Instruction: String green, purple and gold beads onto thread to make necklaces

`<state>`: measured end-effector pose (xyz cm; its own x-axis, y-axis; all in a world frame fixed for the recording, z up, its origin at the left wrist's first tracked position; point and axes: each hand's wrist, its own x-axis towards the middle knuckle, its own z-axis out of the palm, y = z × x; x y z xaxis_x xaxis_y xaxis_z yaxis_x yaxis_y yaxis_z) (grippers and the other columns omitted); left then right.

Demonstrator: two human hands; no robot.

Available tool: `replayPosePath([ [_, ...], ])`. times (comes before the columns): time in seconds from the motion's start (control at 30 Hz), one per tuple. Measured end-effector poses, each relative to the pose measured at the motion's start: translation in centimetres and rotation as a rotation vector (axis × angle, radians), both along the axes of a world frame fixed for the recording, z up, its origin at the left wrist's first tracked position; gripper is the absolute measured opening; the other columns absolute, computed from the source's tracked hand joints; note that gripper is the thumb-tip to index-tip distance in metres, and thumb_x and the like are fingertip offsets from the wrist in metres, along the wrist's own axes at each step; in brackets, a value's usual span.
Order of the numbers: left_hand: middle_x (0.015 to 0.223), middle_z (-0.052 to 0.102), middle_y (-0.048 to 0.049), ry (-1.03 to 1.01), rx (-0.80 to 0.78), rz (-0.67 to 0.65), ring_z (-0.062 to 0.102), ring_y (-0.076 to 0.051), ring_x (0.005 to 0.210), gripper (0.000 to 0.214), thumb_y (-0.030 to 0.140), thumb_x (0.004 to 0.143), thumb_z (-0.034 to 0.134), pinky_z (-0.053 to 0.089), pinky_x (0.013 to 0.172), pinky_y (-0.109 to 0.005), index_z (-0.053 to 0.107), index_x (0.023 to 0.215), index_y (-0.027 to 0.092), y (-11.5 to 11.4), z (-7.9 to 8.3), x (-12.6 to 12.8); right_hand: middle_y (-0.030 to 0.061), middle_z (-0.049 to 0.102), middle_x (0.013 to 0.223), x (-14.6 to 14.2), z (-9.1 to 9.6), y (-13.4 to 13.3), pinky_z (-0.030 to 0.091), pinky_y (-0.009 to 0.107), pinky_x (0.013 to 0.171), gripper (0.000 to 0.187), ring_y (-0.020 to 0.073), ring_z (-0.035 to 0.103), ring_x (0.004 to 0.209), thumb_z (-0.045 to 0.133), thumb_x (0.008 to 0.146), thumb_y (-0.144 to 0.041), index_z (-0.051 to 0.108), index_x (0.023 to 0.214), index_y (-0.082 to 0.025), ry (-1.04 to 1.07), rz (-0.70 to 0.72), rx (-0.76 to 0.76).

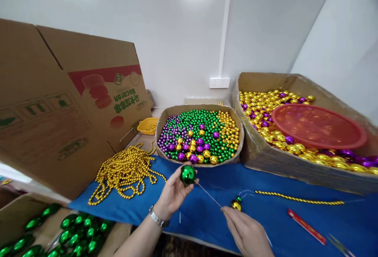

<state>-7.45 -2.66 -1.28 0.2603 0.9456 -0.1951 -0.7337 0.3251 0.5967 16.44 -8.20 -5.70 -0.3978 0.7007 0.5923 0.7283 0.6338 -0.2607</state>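
A shiny green ball (188, 174) sits in my left hand (173, 194), between the thumb and fingers. From the ball's lower right side a thin, straight pale strand (208, 195) runs down to my right hand (246, 231), pinched at the fingertips; whether it is a needle or a taut thread I cannot tell. Just beyond the right fingers, a gold ball (236, 204) with a small green bead (239, 198) lies on the blue cloth (203, 217). To its right stretches a string of gold beads (298, 198) with loose thread at its ends.
Behind my hands stands a cardboard bin (199, 163) of purple, green and gold beads. A larger box (265, 170) holds gold and purple balls under a red basin (319, 126). Left are gold bead strands (126, 170), a tall carton (38, 131) and green ornaments (78, 229). A red item (306, 226) lies right.
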Motion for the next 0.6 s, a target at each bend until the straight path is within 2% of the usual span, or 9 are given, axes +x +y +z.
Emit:
replayPosePath([
  [0.2,0.104,0.065,-0.0154,-0.031,-0.017,-0.008,0.066,-0.023,0.087,0.046,0.034,0.090,0.049,0.053,0.064,-0.022,0.044,0.131,0.014,-0.13,0.30,0.28,0.0028,0.073,0.080,-0.07,-0.16,0.03,0.053,0.020,0.060,0.037,0.0131,0.070,0.065,0.029,0.097,-0.021,0.066,0.092,-0.020,-0.002,-0.021,0.003],
  [0.6,0.103,0.065,-0.0157,-0.041,-0.061,0.029,0.067,-0.023,0.085,0.039,0.036,0.089,0.050,0.053,0.063,-0.021,0.052,0.119,0.011,0.10,0.32,0.58,0.0037,0.073,0.080,0.33,-0.72,0.08,0.053,0.020,0.060,0.035,0.0142,0.069,0.065,0.030,0.096,-0.021,0.065,0.095,-0.019,-0.047,-0.027,0.020],
])
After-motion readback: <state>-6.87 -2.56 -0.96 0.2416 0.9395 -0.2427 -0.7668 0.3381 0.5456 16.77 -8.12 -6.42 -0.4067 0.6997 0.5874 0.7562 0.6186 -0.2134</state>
